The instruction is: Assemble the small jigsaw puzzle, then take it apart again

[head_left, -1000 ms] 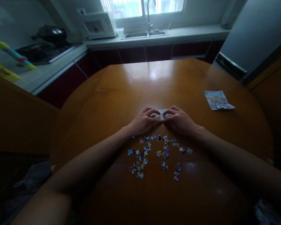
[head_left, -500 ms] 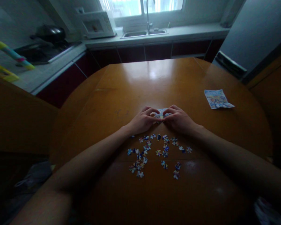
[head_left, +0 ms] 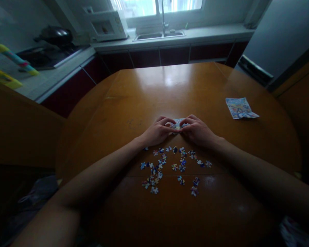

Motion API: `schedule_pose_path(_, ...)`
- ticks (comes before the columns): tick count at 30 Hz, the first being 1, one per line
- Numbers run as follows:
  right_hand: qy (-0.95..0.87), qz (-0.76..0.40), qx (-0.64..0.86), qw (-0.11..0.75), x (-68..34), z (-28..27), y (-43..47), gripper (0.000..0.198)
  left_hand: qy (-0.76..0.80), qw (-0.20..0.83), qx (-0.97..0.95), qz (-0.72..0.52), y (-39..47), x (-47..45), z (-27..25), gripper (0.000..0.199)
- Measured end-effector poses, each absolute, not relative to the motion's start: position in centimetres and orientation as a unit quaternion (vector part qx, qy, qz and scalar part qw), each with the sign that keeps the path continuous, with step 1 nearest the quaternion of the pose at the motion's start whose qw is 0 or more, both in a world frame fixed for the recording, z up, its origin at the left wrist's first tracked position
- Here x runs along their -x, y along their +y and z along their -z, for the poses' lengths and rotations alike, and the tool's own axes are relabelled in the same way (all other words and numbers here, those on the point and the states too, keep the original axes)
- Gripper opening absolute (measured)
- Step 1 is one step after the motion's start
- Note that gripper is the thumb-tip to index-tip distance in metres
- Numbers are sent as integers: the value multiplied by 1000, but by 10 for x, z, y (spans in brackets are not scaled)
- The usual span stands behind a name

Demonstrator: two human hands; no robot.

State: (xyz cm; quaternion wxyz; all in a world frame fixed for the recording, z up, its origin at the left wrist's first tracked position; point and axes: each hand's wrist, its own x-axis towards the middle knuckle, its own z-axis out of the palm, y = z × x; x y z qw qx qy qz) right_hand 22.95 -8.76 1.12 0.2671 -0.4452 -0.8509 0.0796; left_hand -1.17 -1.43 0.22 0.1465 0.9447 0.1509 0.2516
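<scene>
My left hand (head_left: 157, 132) and my right hand (head_left: 197, 131) meet at the middle of a round wooden table (head_left: 149, 89). Both pinch a small joined patch of puzzle pieces (head_left: 177, 124) that lies on the wood between my fingertips; most of it is hidden by my fingers. Several loose colourful puzzle pieces (head_left: 170, 168) are scattered on the table just in front of my wrists, between my forearms.
A printed picture sheet (head_left: 240, 108) lies on the table's right side. Behind the table runs a kitchen counter with a sink (head_left: 158, 35), a microwave (head_left: 106, 25) and a stove with a wok (head_left: 55, 36). Wooden chair backs stand left and right.
Almost nothing: both hands stay on the joined patch with small finger shifts, and the view has drifted slightly.
</scene>
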Motion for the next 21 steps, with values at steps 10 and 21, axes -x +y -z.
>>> schedule_pose_path(10, -807, -67, 464, 358, -234, -17, -85, 27, 147, 179, -938, -257, -17, 12, -8, 35)
schedule_pose_path(21, -751, -99, 514, 403, -236, -49, -99, 15, 183, 192, -916, -301, -14, 11, -6, 34)
